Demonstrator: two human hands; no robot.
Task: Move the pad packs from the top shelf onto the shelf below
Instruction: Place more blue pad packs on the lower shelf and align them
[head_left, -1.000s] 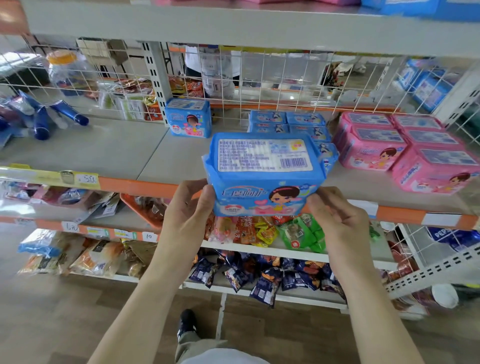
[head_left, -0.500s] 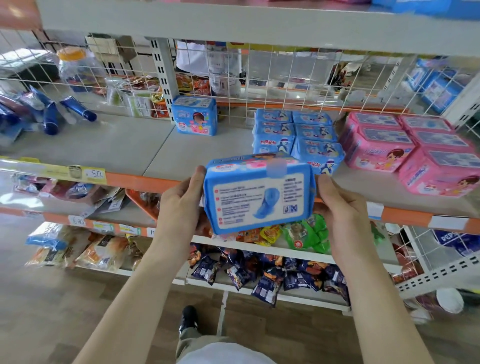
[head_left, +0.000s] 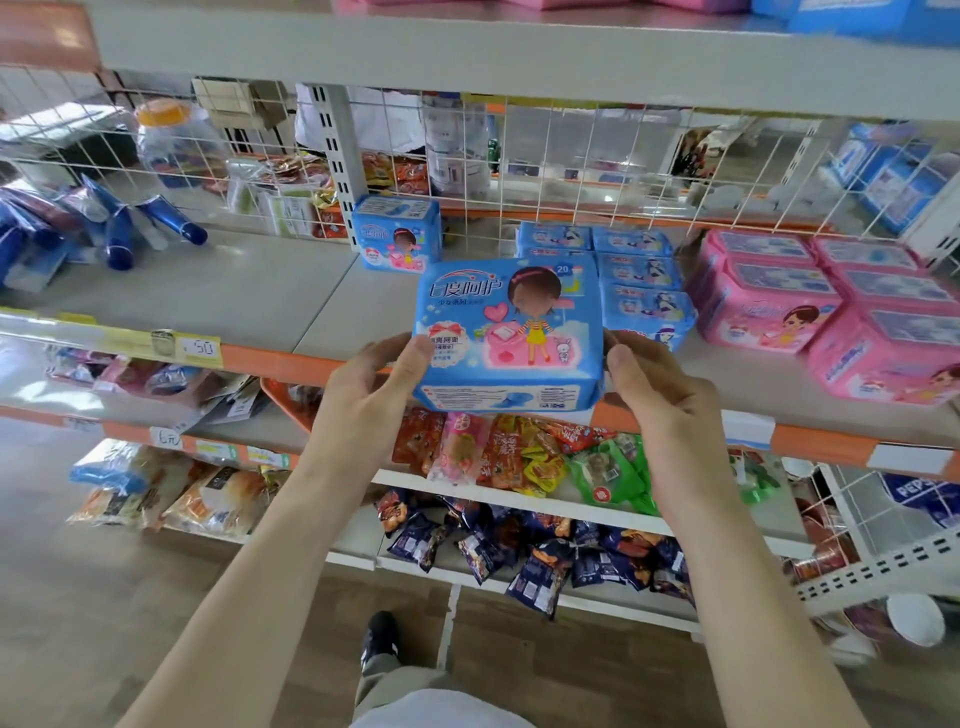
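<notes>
My left hand (head_left: 374, 384) and right hand (head_left: 657, 387) grasp the blue plastic-wrapped pad pack (head_left: 506, 332); set it flat beside the stacked blue packs (head_left: 639, 283).

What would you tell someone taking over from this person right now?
Left hand and right hand: both grip one blue pad pack by its sides, front face toward the camera, at the front edge of the shelf below the top one.
Already there: a lone blue pack at the back, a blue stack, pink packs.
Left: set this pack down, probably beside the blue stack. More packs show on the top shelf; bring those down too.
</notes>
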